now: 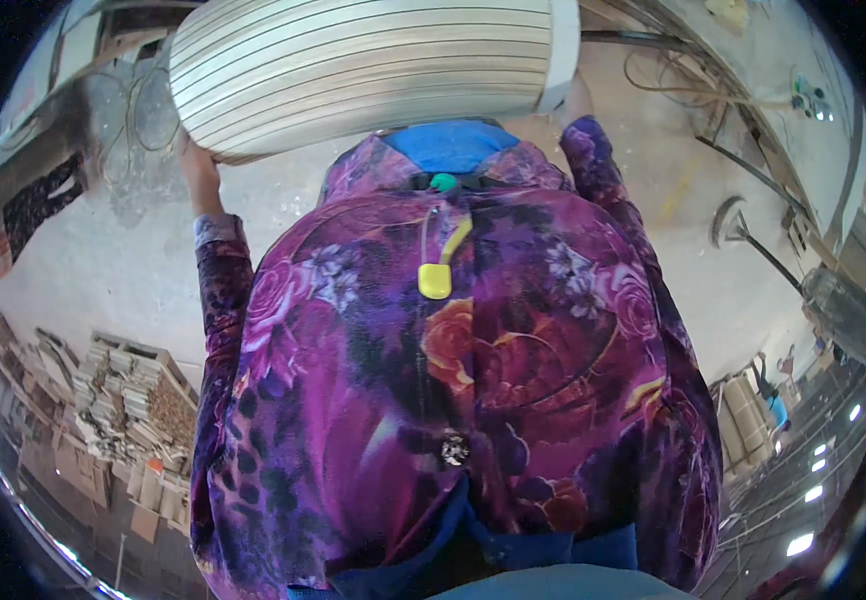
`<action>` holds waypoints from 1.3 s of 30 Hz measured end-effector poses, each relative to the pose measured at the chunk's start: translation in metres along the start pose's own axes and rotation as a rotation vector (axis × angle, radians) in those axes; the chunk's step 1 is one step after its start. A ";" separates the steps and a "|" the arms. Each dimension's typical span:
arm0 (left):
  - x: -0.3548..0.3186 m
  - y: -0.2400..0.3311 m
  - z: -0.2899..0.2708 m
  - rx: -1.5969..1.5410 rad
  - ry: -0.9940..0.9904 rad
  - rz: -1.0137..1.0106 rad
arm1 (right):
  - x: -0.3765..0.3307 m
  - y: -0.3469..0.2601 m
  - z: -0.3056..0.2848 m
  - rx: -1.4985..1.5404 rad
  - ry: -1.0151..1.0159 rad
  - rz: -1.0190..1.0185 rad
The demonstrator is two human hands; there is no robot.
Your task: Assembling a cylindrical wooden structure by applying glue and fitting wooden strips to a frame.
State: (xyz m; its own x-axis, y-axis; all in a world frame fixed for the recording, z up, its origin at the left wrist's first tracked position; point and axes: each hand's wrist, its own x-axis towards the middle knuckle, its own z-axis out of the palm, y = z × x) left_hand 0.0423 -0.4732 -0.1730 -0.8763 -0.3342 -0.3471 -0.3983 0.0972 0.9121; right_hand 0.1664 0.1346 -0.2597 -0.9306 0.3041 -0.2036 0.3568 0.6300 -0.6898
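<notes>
Both hands carry 1 stack of pale ribbed panels (368,70) held flat before the chest: the left hand (196,165) presses its grip under the stack's left edge, while the right hand (575,100) is mostly hidden behind the white right end, so its grip cannot be told. Bare concrete floor (103,270) lies open below the stack, with piled wood offcuts (133,400) at the left and a long-handled tool (753,240) lying at the right.
</notes>
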 end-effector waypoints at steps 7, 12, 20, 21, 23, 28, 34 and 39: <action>0.022 -0.013 -0.001 -0.053 0.130 -0.076 | 0.004 -0.055 -0.009 0.218 0.090 0.099; 0.043 -0.015 -0.004 -0.134 0.084 -0.045 | 0.033 -0.056 0.004 0.658 0.159 0.341; 0.054 0.016 -0.017 0.094 0.054 0.003 | 0.066 -0.092 -0.032 1.192 -0.141 0.473; 0.053 0.019 -0.017 0.095 0.040 -0.003 | 0.068 -0.097 -0.035 1.237 -0.166 0.477; 0.046 0.023 -0.013 0.085 0.028 0.021 | 0.069 -0.106 -0.038 1.305 -0.200 0.471; 0.012 0.030 -0.001 0.201 0.020 0.276 | 0.065 -0.093 -0.033 1.338 -0.199 0.482; 0.005 -0.001 -0.002 0.098 0.143 0.163 | 0.053 -0.006 0.013 0.716 -0.042 0.194; 0.019 -0.025 -0.014 0.572 0.031 0.517 | 0.040 0.022 0.033 0.174 0.145 0.066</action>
State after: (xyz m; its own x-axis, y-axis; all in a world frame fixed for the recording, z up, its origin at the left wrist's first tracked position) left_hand 0.0395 -0.4948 -0.1990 -0.9844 -0.1396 0.1067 -0.0256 0.7147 0.6990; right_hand 0.1340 0.1375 -0.3058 -0.8800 0.4476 -0.1587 0.3850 0.4768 -0.7902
